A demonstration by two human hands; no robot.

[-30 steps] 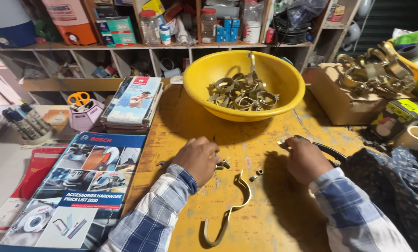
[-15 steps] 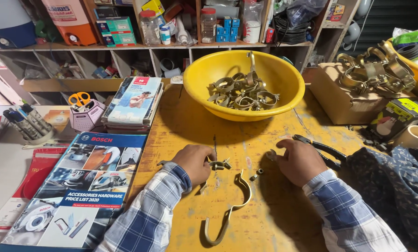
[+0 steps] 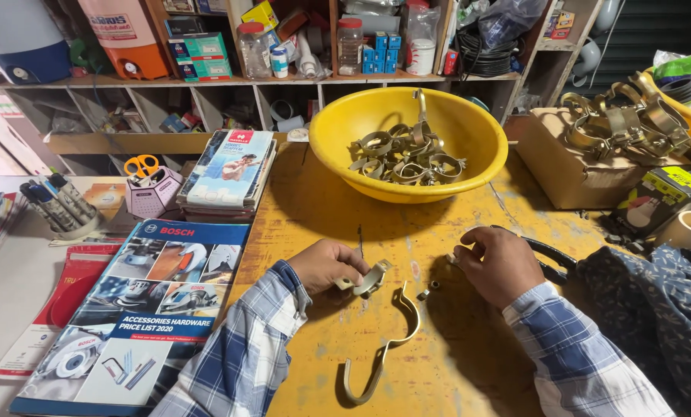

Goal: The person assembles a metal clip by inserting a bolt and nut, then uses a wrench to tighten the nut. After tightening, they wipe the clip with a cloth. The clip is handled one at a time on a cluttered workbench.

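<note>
From the head camera, the left hand (image 3: 326, 265) grips a small curved metal clamp half (image 3: 369, 279), just above the table (image 3: 453, 371). The long hooked clamp piece (image 3: 392, 340) lies below it, pointing toward the person. The right hand (image 3: 500, 262) is curled; I cannot tell what it holds.

Two hands, left (image 3: 326, 265) and right (image 3: 500, 262), are counted, one round yellow plastic bowl (image 3: 469, 139), one orange-handled pair of scissors (image 3: 142, 164), and two small metal nuts (image 3: 428, 289).

1. A hardware shop – far shelves (image 3: 284, 85) crammed with boxes, jars and coiled cable.
2. A yellow bowl (image 3: 407, 143) of metal pipe clamps on the bench (image 3: 453, 371).
3. Tool catalogue (image 3: 141, 309) at left – near edge.
</note>
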